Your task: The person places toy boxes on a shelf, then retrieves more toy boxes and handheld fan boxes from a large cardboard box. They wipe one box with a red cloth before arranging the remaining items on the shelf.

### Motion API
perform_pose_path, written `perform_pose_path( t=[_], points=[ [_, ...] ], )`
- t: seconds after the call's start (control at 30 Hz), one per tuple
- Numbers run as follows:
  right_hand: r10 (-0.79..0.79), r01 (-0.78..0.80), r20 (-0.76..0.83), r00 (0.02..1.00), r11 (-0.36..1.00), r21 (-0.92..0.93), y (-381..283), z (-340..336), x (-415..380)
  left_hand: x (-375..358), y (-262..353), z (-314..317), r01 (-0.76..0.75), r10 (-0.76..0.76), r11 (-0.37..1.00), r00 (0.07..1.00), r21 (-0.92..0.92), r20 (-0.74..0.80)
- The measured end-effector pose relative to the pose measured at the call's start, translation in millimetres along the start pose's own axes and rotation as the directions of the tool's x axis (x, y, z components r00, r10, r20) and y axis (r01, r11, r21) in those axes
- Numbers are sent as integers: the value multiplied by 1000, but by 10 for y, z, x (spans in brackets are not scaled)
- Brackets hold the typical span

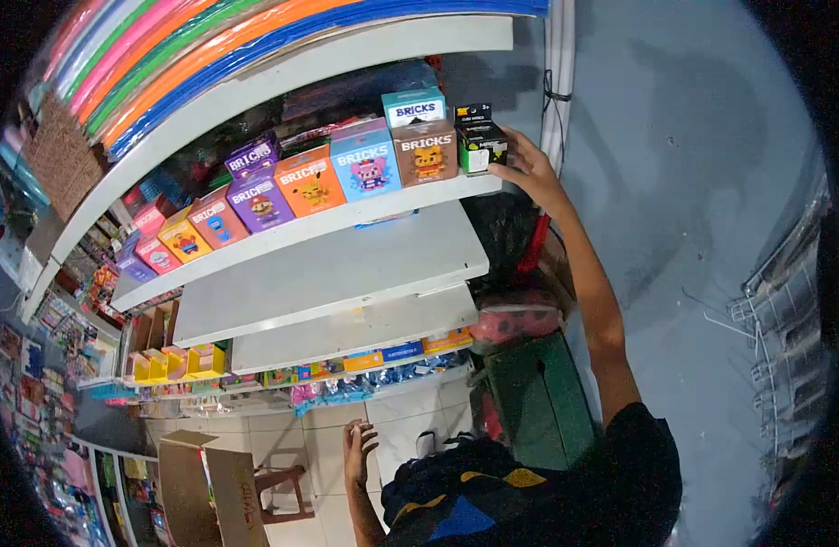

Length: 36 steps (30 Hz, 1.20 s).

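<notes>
My right hand (527, 169) reaches up to the right end of a white shelf (346, 217) and grips a small black and green box (479, 146). That box stands beside a brown BRICKS box (426, 152), with a smaller black box (473, 115) just above it. A row of coloured BRICKS boxes (301, 180) runs leftward along the same shelf, and a teal BRICKS box (413, 107) lies on top of them. My left hand (357, 448) hangs low near the floor, fingers apart, holding nothing.
Two bare white shelves (328, 273) sit below the boxes. Coloured hoops (210, 46) lie on the top shelf. A green box (540, 401) and red bag (515, 321) stand at my right. A cardboard box (214, 488) and stool (278, 488) rest on the tiled floor.
</notes>
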State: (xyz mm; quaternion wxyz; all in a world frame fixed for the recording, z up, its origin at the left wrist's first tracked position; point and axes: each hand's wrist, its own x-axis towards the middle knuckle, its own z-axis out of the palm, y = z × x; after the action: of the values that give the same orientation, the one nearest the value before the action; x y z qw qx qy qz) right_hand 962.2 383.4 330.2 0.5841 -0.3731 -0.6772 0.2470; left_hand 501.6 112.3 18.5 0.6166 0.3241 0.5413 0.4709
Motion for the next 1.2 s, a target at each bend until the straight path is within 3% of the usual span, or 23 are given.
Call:
perform_pose_path(
  t=[0.2, 0.37, 0.53, 0.73, 0.87, 1.2],
  points=[
    [-27, 27, -16, 1000, 1000, 7, -2, 125, 14, 51, -32, -17, 15, -18, 989, 1000, 147, 21],
    [17, -14, -42, 999, 998, 65, 40, 171, 7, 80, -19, -5, 3, -9, 985, 999, 175, 33],
    [-31, 30, -69, 997, 1000, -2, 228, 143, 24, 63, -172, -92, 11, -13, 991, 1000, 134, 19],
    [-74, 76, -70, 995, 997, 26, 261, 216, 19, -30, -401, -223, 75, -73, 972, 997, 223, -15],
    [34, -29, -77, 996, 998, 59, 195, 237, -26, -150, -524, -262, 111, -97, 938, 994, 329, -58],
    [8, -5, -45, 999, 997, 81, 299, 223, -8, -297, -624, -165, 94, -91, 895, 995, 436, -27]
  ],
)
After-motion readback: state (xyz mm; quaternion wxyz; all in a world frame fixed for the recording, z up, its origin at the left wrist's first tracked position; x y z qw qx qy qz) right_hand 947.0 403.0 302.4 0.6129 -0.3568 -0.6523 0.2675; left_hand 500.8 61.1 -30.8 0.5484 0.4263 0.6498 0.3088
